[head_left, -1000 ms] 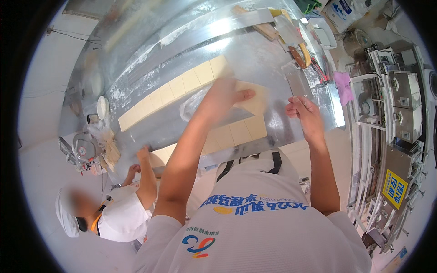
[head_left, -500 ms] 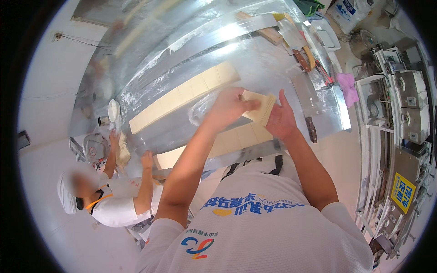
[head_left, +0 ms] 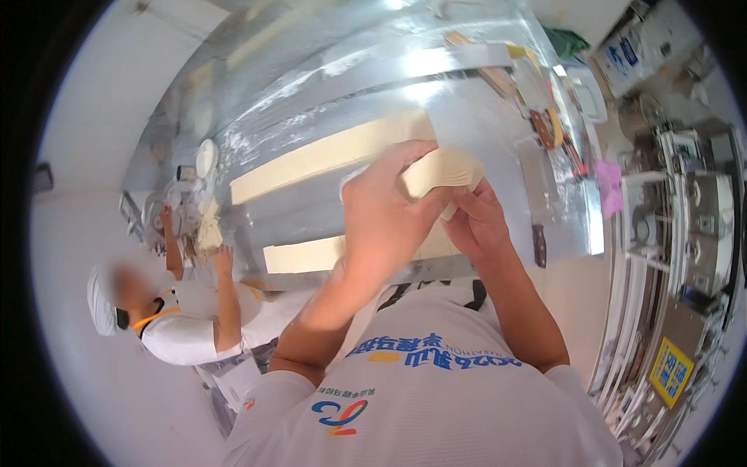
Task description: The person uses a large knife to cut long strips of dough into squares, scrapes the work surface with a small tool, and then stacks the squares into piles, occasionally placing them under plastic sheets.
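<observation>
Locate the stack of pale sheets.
In head view, the stack of pale sheets is above and right of centre, held between left hand and right hand, over the metal table.

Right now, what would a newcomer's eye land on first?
The bowed stack of pale dough sheets, near the middle, between the left fingers and right fingers. Beyond it, a long pale strip lies across the shiny metal table. At lower right, a yellow sign stands out.
</observation>
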`<state>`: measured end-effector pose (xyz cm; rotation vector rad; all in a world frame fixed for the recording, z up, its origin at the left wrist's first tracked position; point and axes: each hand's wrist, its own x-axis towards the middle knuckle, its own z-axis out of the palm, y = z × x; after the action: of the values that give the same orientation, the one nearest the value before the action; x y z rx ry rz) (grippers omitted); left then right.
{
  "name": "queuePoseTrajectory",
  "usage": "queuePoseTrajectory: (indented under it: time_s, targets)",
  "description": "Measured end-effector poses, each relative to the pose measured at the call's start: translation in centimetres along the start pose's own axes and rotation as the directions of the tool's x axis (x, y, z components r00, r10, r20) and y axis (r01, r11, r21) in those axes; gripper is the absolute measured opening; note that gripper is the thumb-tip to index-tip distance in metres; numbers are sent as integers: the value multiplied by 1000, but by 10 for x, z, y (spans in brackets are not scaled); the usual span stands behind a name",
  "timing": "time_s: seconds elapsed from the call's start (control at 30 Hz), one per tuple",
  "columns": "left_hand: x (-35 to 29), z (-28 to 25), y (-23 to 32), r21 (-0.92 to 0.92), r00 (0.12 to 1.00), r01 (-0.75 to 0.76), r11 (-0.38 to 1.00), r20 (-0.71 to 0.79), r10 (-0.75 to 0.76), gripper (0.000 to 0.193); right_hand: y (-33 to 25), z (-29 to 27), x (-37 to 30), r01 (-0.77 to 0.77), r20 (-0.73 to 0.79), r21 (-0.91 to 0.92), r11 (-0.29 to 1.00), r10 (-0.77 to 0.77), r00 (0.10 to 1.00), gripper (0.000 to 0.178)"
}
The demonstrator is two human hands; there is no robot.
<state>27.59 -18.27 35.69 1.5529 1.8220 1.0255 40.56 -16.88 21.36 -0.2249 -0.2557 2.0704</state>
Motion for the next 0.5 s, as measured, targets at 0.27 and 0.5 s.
queuePoseTrajectory:
  time_s: [0.27, 0.5]
  targets:
    - [-23, -64, -9, -455, 944, -184, 871, -329, 27, 54, 49, 101, 42, -100, 220, -13, 995, 100, 970, 51]
    - [-48, -117, -4, -79, 846, -417, 906, -399, 354, 64, 94, 120, 51, -253, 502, 104, 962, 168, 848, 53]
